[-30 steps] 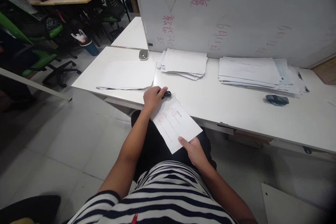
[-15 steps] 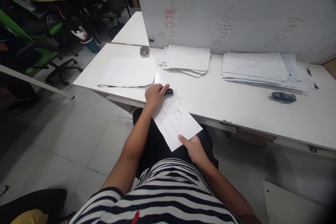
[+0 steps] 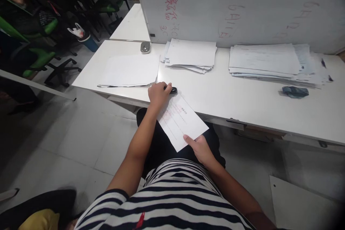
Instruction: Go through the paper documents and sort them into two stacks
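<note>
My left hand (image 3: 159,95) is closed around a black stapler (image 3: 174,90) at the desk's front edge. The far corner of a printed sheet of paper (image 3: 183,116) with red round stamps lies right at the stapler; whether it is between the jaws I cannot tell. My right hand (image 3: 199,147) pinches the near edge of this sheet, thumb on top and fingers hidden underneath. The sheet slants from the desk edge down over my lap.
On the white desk (image 3: 205,97) lie a flat paper stack (image 3: 129,70), a middle stack (image 3: 192,54) and a right stack (image 3: 265,59). A small grey case (image 3: 145,47) and a dark crumpled item (image 3: 295,92) are there too. Behind stands a whiteboard (image 3: 188,10).
The view has tilted down slightly, so the desk things sit higher in it. Both hands keep their hold on the stapler and the sheet.
</note>
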A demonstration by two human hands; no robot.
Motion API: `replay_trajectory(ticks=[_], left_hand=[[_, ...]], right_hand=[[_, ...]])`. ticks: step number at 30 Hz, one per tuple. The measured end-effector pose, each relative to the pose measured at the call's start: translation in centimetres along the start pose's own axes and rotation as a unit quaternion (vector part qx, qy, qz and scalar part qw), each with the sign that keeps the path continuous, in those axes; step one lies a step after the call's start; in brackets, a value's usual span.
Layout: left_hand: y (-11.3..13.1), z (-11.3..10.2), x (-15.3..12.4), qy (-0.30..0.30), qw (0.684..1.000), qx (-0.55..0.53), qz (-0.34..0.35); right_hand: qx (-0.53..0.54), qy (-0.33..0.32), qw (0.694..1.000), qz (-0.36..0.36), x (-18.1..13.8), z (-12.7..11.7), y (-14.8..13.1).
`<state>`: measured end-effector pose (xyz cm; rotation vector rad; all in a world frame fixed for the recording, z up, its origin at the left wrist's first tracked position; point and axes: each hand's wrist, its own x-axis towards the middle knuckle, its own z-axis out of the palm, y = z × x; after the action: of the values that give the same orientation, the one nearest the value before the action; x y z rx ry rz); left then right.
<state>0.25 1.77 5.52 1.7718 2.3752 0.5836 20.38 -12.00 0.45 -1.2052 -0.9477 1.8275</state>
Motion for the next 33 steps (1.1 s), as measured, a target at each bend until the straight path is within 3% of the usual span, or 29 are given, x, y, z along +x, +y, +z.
replay_trajectory(ticks=[7, 15, 19, 22, 24, 28, 33], left_hand=[[1.1, 0.8, -0.6, 0.022, 1.000, 0.021, 0.005], [0.0, 0.5, -0.4, 0.048, 0.999, -0.016, -0.016], [-0.2, 0.3, 0.1, 0.034, 0.998, -0.036, -0.037], [-0.2, 0.5, -0.1, 0.043, 0.999, -0.001, -0.012], [-0.2, 0.7, -0.4, 0.064, 0.998, 0.026, 0.011], [-0.3, 1.2, -0.8, 0.090, 0.995, 0.042, 0.027], [-0.7, 2.0, -1.0, 0.128, 0.989, 0.042, 0.052]], right_hand=[[-0.024, 0.002, 1.000, 0.000, 0.0, -0.2, -0.2], [0.002, -0.006, 1.000, -0.019, 0.7, -1.2, 1.0], [-0.038, 0.104, 0.993, -0.042, 1.3, -4.2, 0.5], [-0.085, 0.228, 0.966, -0.091, 1.1, -7.4, -1.3], [-0.096, 0.277, 0.946, -0.138, 0.9, -9.5, -2.7], [-0.136, 0.313, 0.925, -0.167, 0.8, -12.2, -4.8], [-0.159, 0.311, 0.924, -0.158, 1.3, -12.3, -5.5]])
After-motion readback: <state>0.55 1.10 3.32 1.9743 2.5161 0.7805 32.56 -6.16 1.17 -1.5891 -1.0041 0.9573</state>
